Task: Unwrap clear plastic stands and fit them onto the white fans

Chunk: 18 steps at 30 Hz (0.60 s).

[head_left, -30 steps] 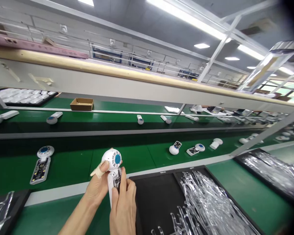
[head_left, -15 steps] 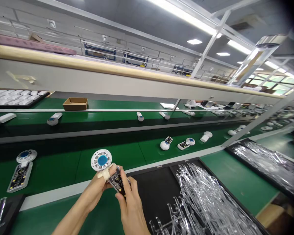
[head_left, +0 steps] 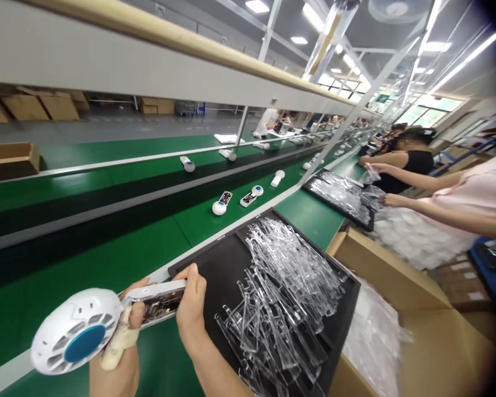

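Observation:
Held up in front of me is a white fan-like handheld device, its round vented head with a blue centre at the left and tilted. Its handle is uncovered on one side and shows a dark circuit board. My left hand grips the handle close to the head, the thumb wrapped in a pale covering and lying over the board's near end. My right hand is closed around the handle's far end. Beside my right forearm lies a black tray with many clear plastic parts heaped in it.
Similar white devices lie along the green conveyor. To the right stands an open cardboard box with clear bags inside. A co-worker's hands hold clear parts over a second tray. A metal post slants upward.
My view has turned to the right, bringing the cardboard box and co-workers into sight. The device is nearer and tilted, its handle pointing right, with both hands still on it.

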Available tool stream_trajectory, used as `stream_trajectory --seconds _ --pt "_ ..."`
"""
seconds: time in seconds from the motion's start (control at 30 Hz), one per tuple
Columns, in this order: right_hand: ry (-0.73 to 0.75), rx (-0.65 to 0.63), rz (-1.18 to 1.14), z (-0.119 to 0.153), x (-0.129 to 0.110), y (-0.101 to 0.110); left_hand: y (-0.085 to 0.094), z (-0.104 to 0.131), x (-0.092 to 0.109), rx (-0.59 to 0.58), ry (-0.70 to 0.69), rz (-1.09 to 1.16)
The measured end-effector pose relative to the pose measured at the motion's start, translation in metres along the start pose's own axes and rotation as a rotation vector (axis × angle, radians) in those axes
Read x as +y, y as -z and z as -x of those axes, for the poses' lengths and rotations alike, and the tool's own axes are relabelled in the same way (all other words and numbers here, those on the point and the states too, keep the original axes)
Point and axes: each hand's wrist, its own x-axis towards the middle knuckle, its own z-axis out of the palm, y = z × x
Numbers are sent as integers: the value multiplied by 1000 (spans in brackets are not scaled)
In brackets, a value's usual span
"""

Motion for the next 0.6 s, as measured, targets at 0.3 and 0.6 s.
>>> stream_trajectory --seconds 0.3,0.6 --pt "-142 -126 35 -4 5 20 -12 10 -23 87 38 -49" --pt "13 -141 -52 5 -11 32 6 22 -39 29 23 -39"
